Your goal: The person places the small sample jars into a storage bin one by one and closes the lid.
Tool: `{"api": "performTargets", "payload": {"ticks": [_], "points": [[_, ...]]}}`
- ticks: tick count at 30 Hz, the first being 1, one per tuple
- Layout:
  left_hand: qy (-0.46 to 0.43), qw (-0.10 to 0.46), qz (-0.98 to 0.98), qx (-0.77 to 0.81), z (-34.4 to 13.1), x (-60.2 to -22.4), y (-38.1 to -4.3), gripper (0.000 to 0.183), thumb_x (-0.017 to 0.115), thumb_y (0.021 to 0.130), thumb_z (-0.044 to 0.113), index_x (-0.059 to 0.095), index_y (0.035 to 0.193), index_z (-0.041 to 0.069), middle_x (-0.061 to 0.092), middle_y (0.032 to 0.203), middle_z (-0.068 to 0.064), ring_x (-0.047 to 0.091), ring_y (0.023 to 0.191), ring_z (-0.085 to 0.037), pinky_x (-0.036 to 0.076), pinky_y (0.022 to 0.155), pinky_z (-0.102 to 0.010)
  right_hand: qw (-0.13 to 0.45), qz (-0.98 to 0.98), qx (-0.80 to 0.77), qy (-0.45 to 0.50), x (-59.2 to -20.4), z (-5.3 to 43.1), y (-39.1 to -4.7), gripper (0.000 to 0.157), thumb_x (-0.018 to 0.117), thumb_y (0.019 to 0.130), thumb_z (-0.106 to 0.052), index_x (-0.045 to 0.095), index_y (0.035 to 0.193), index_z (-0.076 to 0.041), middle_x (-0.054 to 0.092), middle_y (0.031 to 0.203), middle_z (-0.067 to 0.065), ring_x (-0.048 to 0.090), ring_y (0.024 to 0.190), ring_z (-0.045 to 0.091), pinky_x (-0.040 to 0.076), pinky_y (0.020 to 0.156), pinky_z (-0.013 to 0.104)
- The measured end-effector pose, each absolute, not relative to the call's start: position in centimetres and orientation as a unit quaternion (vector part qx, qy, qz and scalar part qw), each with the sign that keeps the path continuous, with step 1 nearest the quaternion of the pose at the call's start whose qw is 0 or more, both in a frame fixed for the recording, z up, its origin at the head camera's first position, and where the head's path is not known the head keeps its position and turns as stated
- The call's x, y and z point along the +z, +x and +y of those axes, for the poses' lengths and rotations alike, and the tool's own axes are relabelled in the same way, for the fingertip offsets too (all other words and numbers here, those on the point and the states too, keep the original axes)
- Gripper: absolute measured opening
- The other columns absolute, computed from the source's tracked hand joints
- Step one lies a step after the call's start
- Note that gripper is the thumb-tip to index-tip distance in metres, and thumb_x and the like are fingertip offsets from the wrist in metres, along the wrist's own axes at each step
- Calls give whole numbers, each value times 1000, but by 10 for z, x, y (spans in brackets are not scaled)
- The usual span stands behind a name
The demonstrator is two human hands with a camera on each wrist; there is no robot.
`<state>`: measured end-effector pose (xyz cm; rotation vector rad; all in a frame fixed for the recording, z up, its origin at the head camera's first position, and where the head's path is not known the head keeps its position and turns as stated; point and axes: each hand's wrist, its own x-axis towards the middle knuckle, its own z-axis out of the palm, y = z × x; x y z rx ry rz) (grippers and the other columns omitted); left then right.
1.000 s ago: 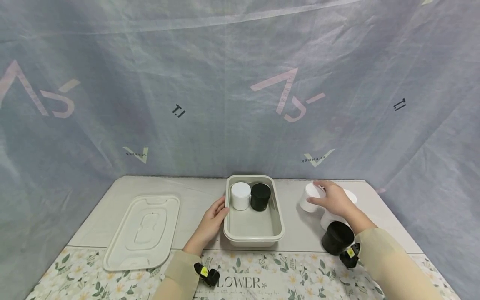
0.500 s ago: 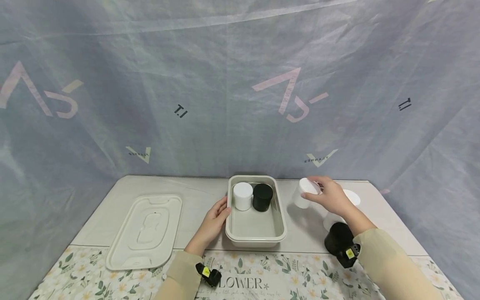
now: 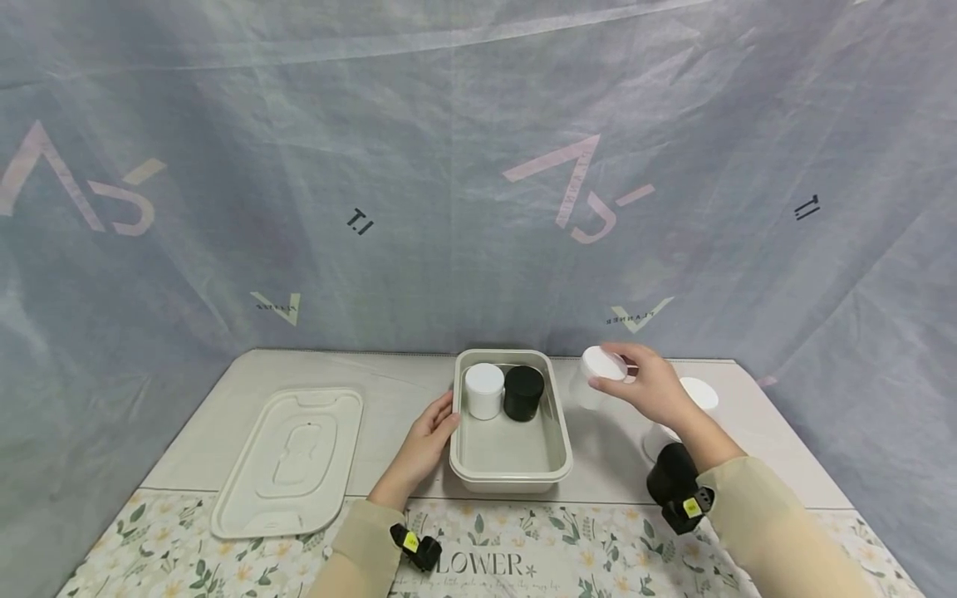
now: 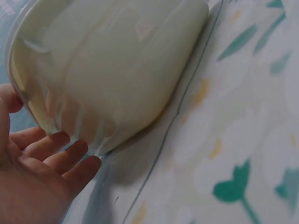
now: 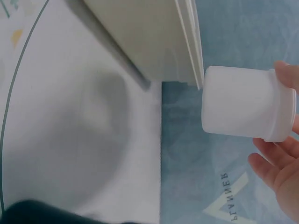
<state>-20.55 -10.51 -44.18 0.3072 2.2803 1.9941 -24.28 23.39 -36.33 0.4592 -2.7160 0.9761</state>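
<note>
My right hand (image 3: 649, 387) pinches a white lidded jar (image 3: 592, 384) by its lid, between thumb and fingers. This jar (image 5: 240, 100) hangs in the air just right of an off-white rectangular bin (image 3: 512, 477). Against the bin's left side rests my left hand (image 3: 420, 448), its thumb at the rim. In the left wrist view, its fairly straight fingers (image 4: 60, 156) touch the outer wall of the bin (image 4: 126, 60). A white jar (image 3: 484, 390) and a black jar (image 3: 523, 393) stand side by side at the back inside the bin.
To the left lies a flat off-white lid (image 3: 292, 465). Right of the bin, partly behind my right arm, stand a black jar (image 3: 668, 473) and a white-lidded jar (image 3: 699, 392). A grey-blue cloth (image 3: 449, 208) hangs along the table's back edge.
My right hand has lifted the white jar and carried it left toward the bin. The left hand stays at the bin's side. The camera view has shifted slightly.
</note>
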Motion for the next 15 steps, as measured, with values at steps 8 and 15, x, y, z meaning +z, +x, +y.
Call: {"api": "performTargets", "payload": {"ticks": [8, 15], "points": [[104, 54, 747, 655, -105, -440, -205, 55, 44, 102, 24, 25, 148, 0, 34, 150, -22, 33, 139, -34, 36, 110, -45, 124, -906, 363, 178, -360, 220, -239, 58, 77, 80, -23, 55, 129, -1, 57, 125, 20, 58, 109, 33, 53, 91, 46], [105, 55, 746, 655, -106, -441, -206, 56, 44, 101, 25, 25, 148, 1, 34, 149, -21, 34, 138, -34, 38, 109, -43, 122, -888, 397, 195, -359, 204, -239, 56, 77, 79, -20, 56, 128, -1, 58, 123, 18, 59, 106, 29, 53, 92, 43]]}}
